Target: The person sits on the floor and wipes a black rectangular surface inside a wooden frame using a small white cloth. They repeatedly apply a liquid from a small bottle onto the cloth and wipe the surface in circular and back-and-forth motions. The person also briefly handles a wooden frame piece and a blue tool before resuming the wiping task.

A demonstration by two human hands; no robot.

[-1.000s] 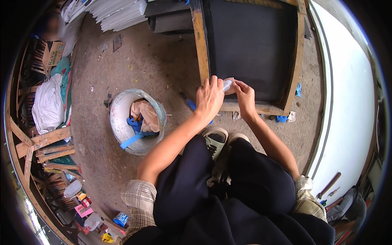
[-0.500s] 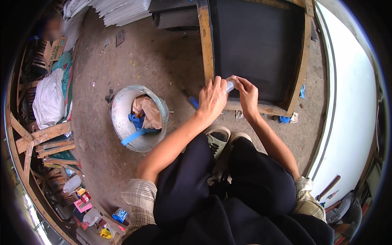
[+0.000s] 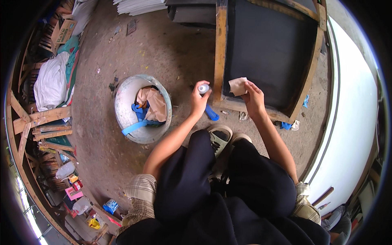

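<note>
My left hand (image 3: 199,100) is closed around a small bottle (image 3: 203,88), its whitish round end facing up. In the fingertips of my right hand (image 3: 254,98) is a small beige piece of cloth or paper (image 3: 237,86); I cannot tell which. That piece is over the near left corner of a wood-framed black screen (image 3: 269,53). The two hands are apart. A blue-handled tool (image 3: 211,113) lies on the floor just below my left hand, partly hidden by it.
Left of my hands stands a whitish bucket (image 3: 122,110) with beige cloth and blue strips inside. A long white panel (image 3: 351,106) runs along the right. Wooden racks (image 3: 43,118) with clutter line the left side. Blue scraps (image 3: 286,125) lie by the frame.
My hands have moved apart: the left went left with the bottle, the right now holds the beige piece in view. The whole view has shifted slightly.
</note>
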